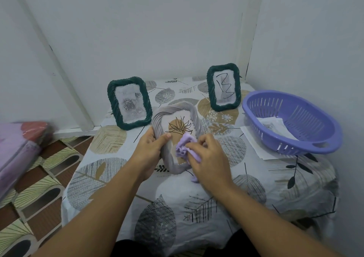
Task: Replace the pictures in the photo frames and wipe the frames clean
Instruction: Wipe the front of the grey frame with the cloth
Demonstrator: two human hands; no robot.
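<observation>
Wiping is the step in hand — left hand grips the grey frame, right hand pinches the cloth on its glass. Next — probably the rim.

I have both bare forearms reaching forward from the bottom of the view, converging toward the middle. My left hand grips the left edge of the grey frame, thumb stretched across its front rim and fingers wrapped behind, out of sight. My right hand sits just to the right of it, back of the hand up, fingers curled and bunching the purple cloth against the frame's face. The two hands lie close together without touching.
</observation>
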